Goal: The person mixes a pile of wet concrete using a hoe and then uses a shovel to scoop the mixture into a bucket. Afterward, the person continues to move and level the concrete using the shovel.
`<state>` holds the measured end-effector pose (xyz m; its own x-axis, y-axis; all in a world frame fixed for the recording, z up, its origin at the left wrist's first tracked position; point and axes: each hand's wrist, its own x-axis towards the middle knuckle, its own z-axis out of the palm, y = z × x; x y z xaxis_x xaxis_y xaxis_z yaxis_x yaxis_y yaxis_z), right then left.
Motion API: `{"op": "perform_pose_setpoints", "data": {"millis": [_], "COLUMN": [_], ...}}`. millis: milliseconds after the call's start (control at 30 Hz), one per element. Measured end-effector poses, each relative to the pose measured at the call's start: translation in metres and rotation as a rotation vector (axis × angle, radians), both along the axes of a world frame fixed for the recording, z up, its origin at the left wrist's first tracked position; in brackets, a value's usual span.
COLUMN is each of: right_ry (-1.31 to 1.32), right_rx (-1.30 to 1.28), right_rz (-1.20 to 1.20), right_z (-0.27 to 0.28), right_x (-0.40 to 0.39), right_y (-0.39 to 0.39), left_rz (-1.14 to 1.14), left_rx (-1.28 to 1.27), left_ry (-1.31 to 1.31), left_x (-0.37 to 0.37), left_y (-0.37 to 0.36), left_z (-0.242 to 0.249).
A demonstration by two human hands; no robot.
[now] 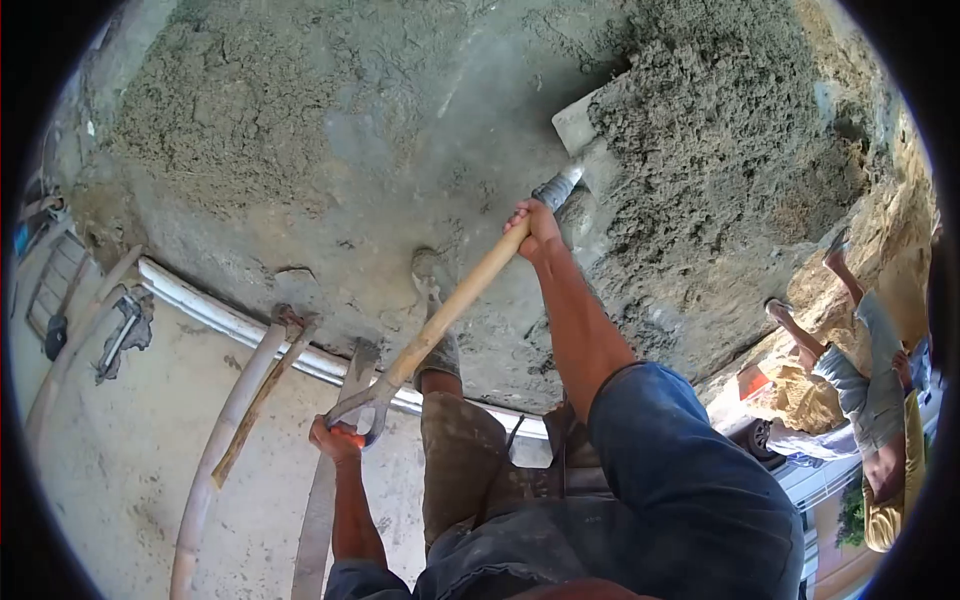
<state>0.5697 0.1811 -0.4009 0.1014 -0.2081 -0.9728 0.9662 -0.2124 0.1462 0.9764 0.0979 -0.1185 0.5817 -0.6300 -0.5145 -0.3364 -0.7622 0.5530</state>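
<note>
While the right sleeve (690,450) fills the foreground behind the grip, the left hand (337,440) is curled about the D-shaped top handle of a shovel (463,293), an orange-red patch showing beside its fingers and part of the handle covered by them. The right hand (537,228) is wrapped around the lower end of the wooden shaft, just above the metal socket, its fingers closed and partly hidden behind the wood. Between the two hands and below the shaft stand stained trousers (460,455) and a mortar-smeared boot (435,285), its outline hard to tell from the grey around it. Beside the left hand runs a grey plank (315,520), cut off by the lower edge; farther left are a pale pole (225,460) and a thinner wooden stick (258,405), their upper ends meeting near a white rail (200,297). Just beyond the right hand, the shovel's blade meets a heap of wet mortar (720,130), which hides part of the metal. Well to the right of the grip, another person's bare legs and shorts (865,370) show, the upper body hard to make out, near a vehicle wheel (764,438) that is partly covered.
</note>
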Motion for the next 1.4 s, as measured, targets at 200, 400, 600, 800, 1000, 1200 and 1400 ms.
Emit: {"op": "perform_pose_setpoints", "data": {"millis": [200,400,600,800,1000,1200,1400], "right_ry": [0.197,0.759,0.861,0.902,0.524,0.113,-0.309], "right_rx": [0.285,0.624,1.224,0.738,0.417,0.159,-0.096], "right_rz": [0.043,0.303,0.626,0.217,-0.152,0.023,0.115], "right_z": [0.086,0.148,0.191,0.275,0.243,0.094,0.061], "right_x": [-0.041,-0.131,-0.173,-0.096,-0.045,0.087,0.185], "right_y": [0.040,0.108,0.135,0.128,0.059,-0.035,-0.097], "left_rz": [0.051,-0.007,-0.448,-0.346,-0.037,0.245,0.187], "left_rx": [0.213,1.073,1.690,1.149,0.865,0.362,0.143], "left_ry": [0.167,0.375,0.638,0.703,0.521,0.041,-0.423], "left_x": [0.004,-0.090,-0.131,-0.049,0.000,0.045,0.040], "left_y": [0.011,-0.002,-0.003,-0.047,-0.055,-0.046,-0.015], "left_z": [0.001,-0.081,-0.111,-0.081,0.027,0.126,0.186]}}
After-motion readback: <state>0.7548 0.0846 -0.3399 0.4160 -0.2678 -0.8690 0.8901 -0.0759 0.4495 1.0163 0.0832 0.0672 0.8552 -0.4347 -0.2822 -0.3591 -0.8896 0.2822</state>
